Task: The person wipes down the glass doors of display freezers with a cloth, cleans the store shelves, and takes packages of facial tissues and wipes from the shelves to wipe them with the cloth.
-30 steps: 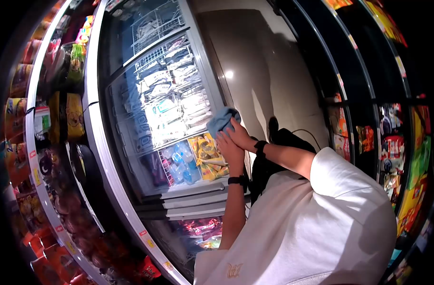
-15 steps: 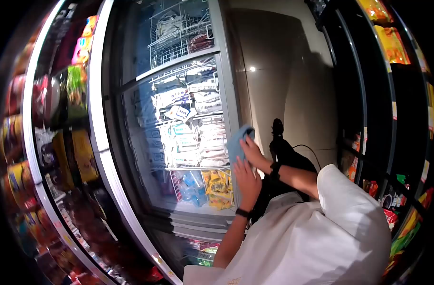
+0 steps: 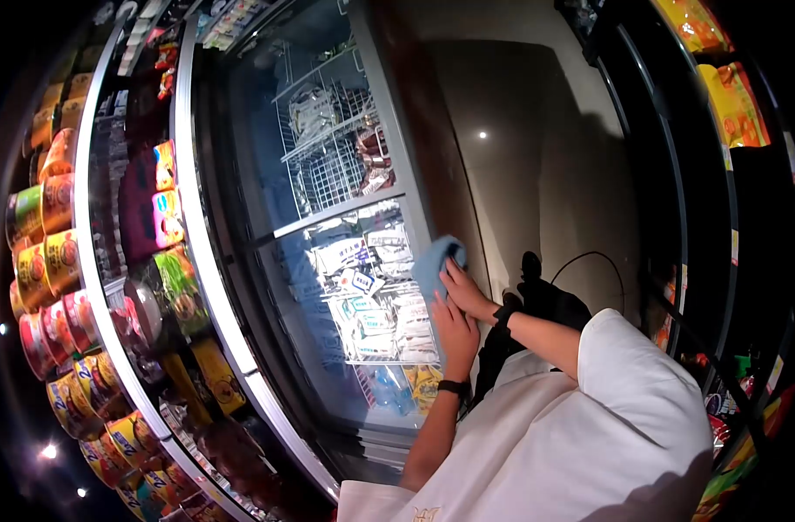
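A narrow shop aisle runs ahead, with a pale tiled floor between a long chest freezer on the left and dark snack shelves on the right. The freezer has sliding glass lids in a grey frame; under the glass, wire baskets hold white packets, and blue and yellow packs lie nearer the person. Beyond the freezer, curved shelves carry rows of cup noodles and coloured bags. The person wears a white short-sleeved shirt and a dark band on each wrist. A blue cloth lies flat on the glass lid near the freezer's right-hand edge. The right hand presses on the cloth's near edge, fingers spread over it and partly flat, so its grip is a loose hold pinning the cloth to the glass rather than a closed fist. The left hand rests just behind and below the right one, palm down on the glass, fingers extended and open, holding nothing, touching the right hand's wrist area and just short of the cloth.
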The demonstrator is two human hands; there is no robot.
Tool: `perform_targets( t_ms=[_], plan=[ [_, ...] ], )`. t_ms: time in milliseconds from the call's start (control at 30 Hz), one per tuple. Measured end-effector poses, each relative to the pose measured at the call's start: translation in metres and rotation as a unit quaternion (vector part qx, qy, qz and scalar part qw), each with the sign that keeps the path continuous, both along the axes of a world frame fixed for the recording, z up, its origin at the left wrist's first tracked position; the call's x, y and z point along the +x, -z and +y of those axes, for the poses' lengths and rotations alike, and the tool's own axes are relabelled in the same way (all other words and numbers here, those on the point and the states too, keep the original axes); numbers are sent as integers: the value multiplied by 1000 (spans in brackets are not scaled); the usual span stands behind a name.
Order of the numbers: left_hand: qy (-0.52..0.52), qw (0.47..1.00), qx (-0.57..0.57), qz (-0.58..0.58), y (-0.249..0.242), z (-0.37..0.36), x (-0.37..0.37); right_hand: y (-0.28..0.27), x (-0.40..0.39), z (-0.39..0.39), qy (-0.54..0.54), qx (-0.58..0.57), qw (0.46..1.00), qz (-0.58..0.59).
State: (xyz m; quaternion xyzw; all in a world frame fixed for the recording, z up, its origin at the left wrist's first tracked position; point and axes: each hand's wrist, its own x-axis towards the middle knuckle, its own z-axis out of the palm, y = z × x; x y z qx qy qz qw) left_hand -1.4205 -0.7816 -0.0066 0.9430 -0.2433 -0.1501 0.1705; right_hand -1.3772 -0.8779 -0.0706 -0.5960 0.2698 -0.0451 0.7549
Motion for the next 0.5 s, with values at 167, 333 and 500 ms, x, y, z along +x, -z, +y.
perform_targets(
  t_ms=[167, 333, 500],
  plan=[
    [21, 1000, 0, -15, -5, -31, 49, 14, 62, -30, 21, 3, 1000, -21],
    [48, 996, 12, -79, 12, -122, 185, 1, 204, -120, 60, -106, 992, -45],
    [77, 994, -42, -60, -2, -167, 257, 14, 224, -150, -27, -142, 988, -54]
  ],
)
